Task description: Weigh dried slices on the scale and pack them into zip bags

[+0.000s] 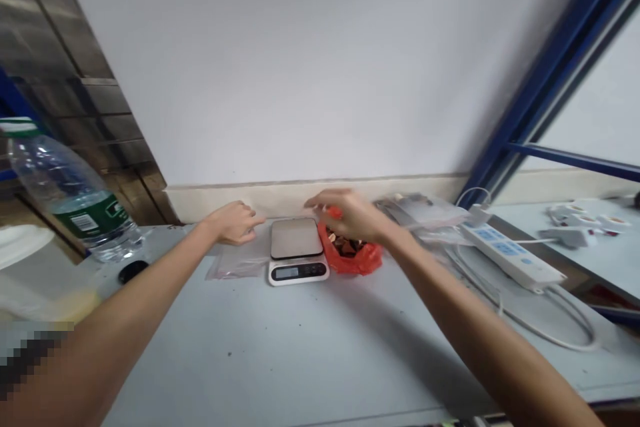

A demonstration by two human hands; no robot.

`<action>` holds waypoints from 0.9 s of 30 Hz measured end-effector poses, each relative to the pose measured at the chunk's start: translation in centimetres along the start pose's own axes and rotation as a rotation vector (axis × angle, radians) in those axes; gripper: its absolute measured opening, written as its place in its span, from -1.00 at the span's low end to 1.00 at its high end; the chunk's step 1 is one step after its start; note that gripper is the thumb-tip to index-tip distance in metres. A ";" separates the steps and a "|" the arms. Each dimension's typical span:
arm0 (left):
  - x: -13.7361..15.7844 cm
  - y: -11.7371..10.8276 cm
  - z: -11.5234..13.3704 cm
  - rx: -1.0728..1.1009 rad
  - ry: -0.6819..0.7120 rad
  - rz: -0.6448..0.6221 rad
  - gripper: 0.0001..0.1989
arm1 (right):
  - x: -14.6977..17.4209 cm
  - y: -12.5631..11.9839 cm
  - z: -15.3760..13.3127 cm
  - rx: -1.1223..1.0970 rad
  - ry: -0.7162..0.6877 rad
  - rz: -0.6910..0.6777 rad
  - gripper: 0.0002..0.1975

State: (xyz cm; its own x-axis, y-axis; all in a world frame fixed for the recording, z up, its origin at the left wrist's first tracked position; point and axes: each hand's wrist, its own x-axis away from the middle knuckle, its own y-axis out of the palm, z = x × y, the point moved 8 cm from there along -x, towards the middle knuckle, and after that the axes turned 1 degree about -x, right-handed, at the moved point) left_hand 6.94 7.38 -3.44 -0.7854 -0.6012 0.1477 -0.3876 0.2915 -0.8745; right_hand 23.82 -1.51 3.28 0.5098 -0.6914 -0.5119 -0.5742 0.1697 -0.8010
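Note:
My left hand (233, 222) hovers over flat clear plastic bags (239, 257), left of a small kitchen scale (296, 239). Its index finger points right and the others are loosely curled; I see nothing in it. The scale has a bare metal plate and a white front with a dark display. My right hand (345, 210) is above an open red plastic bag (367, 259), its fingers reaching left toward the scale, thumb apart, slightly blurred. Inside the red bag lie brown and tan dried pieces (346, 245), partly hidden by the hand.
At left stand a large water bottle (90, 203), a round black object (133, 271) and a white container (30, 267). More filled clear bags (425, 210), a power strip (513, 257) and its looped cable lie at right. A white wall (310, 67) rises behind the table.

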 end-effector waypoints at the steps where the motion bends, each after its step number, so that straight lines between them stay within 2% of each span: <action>1: -0.5 -0.7 0.5 -0.038 0.028 -0.009 -0.64 | 0.4 -2.0 1.6 -0.025 0.090 0.070 -0.69; 3: -1.4 -2.1 1.4 -0.070 0.060 -0.014 -0.66 | 1.7 -5.3 4.6 -0.052 0.246 0.222 -0.71; 5: -2.5 -3.3 1.8 -0.004 -0.001 -0.014 -0.67 | 3.3 -7.4 7.0 -0.080 0.366 0.365 -0.70; 7: -3.3 -3.6 1.7 0.109 -0.139 -0.040 -0.69 | 4.7 -8.2 8.6 -0.108 0.441 0.450 -0.69; 9: -3.5 -3.1 1.4 0.183 -0.277 -0.080 -0.69 | 5.4 -7.6 9.5 -0.116 0.473 0.442 -0.69; 12: -2.2 -1.8 1.1 0.233 -0.432 -0.124 -0.64 | 5.0 -5.3 9.4 -0.088 0.444 0.318 -0.71; 14: -0.3 -0.8 0.7 0.260 -0.532 -0.150 -0.55 | 4.0 -3.6 8.1 -0.048 0.364 0.230 -0.71; 17: 3.3 0.4 0.2 0.343 -0.707 -0.183 -0.36 | 1.8 -0.9 4.4 0.029 0.172 0.113 -0.69; 20: 6.9 2.0 -0.2 0.539 -0.868 -0.233 -0.16 | -0.5 2.5 -0.2 0.126 -0.009 -0.040 -0.70; 22: 8.3 3.2 -0.1 0.651 -0.870 -0.279 -0.11 | -1.6 5.5 -2.7 0.200 -0.056 -0.212 -0.71; 24: 8.8 4.2 0.1 0.716 -0.807 -0.305 -0.10 | -2.3 8.4 -4.3 0.278 -0.052 -0.385 -0.71; 27: 9.0 5.0 -0.1 0.743 -0.724 -0.271 -0.18 | -2.7 12.0 -5.8 0.380 -0.062 -0.540 -0.66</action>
State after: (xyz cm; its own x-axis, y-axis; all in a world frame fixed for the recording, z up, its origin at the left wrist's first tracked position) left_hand -2.11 3.51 -6.49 -0.1493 -0.9474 0.2831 0.0764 -0.2965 -0.9520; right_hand 11.78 -1.68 -3.12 0.7054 -0.7086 -0.0153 0.0327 0.0541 -0.9980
